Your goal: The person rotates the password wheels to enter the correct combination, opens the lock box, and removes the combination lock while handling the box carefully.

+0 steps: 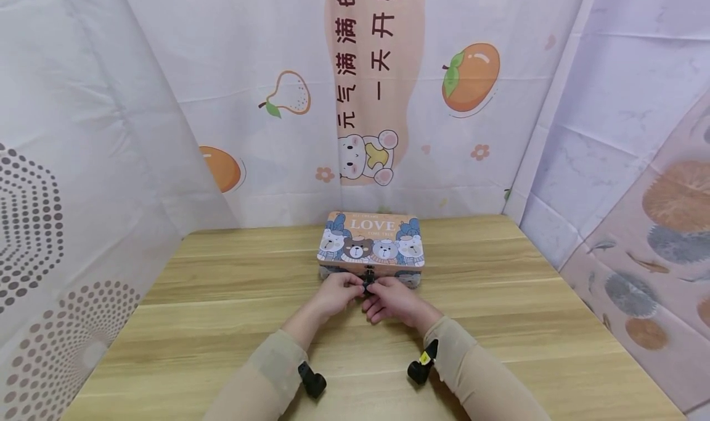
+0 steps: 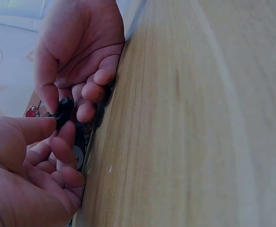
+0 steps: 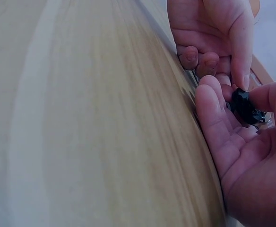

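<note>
A tin box with bears and the word LOVE on its closed lid stands near the back of the table. At the middle of its front hangs a small black padlock by the clasp, partly covered by fingers. My left hand pinches the padlock from the left between thumb and fingertips. From the right, my right hand pinches it too, with its other fingers loosely curled below. Both wrist views show the thumbs meeting at the black padlock; its markings cannot be read.
The wood-grain table spreads around the box on all sides. A printed curtain hangs right behind the table, with more cloth along the right and left sides.
</note>
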The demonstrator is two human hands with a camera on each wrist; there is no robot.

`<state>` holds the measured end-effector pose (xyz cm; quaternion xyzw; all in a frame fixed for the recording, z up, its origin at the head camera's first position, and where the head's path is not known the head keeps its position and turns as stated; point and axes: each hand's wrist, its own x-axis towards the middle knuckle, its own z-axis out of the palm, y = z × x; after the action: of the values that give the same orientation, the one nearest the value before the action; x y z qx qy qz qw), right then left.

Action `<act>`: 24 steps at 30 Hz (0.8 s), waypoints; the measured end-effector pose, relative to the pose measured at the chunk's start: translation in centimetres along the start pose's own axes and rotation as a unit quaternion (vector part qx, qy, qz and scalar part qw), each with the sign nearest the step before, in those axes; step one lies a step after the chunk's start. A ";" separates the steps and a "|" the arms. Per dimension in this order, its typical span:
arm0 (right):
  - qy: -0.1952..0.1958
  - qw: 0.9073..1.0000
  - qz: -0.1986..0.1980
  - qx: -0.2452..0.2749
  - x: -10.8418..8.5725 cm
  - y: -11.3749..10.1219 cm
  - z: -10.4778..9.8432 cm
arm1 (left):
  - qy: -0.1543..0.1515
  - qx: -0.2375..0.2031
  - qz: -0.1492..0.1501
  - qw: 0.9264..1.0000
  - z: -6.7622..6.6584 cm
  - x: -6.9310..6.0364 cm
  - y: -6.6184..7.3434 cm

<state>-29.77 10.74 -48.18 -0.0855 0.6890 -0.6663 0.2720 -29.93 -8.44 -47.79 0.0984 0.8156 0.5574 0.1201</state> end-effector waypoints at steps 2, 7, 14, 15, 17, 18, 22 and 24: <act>0.000 1.000 -0.001 -0.003 0.0 0.0 0.1 | 0.001 0.001 0.000 1.000 0.0 0.0 0.0; 0.001 1.000 -0.004 -0.015 0.0 0.0 0.1 | 0.002 0.004 0.000 1.000 0.0 0.0 -0.1; -0.007 1.000 -0.013 -0.019 0.0 0.1 0.1 | 0.002 0.001 -0.004 1.000 0.0 0.0 0.0; -0.008 1.000 -0.014 -0.018 0.0 0.1 0.1 | 0.002 0.001 -0.004 1.000 0.0 0.0 0.0; -0.011 1.000 -0.015 -0.018 0.0 0.1 0.1 | 0.003 0.001 -0.001 1.000 0.0 0.0 -0.1; -0.012 1.000 -0.016 -0.018 0.0 0.1 0.1 | 0.003 0.001 0.000 1.000 0.0 0.0 -0.1; -0.014 1.000 -0.018 -0.018 -0.1 0.1 0.1 | 0.002 0.000 0.002 1.000 0.0 0.0 -0.2; -0.015 1.000 -0.018 -0.020 -0.1 0.1 0.1 | 0.001 0.000 0.005 1.000 0.0 0.0 -0.2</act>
<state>-29.66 10.74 -48.23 -0.1134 0.6966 -0.6557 0.2681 -29.95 -8.50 -47.97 0.1014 0.8150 0.5584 0.1165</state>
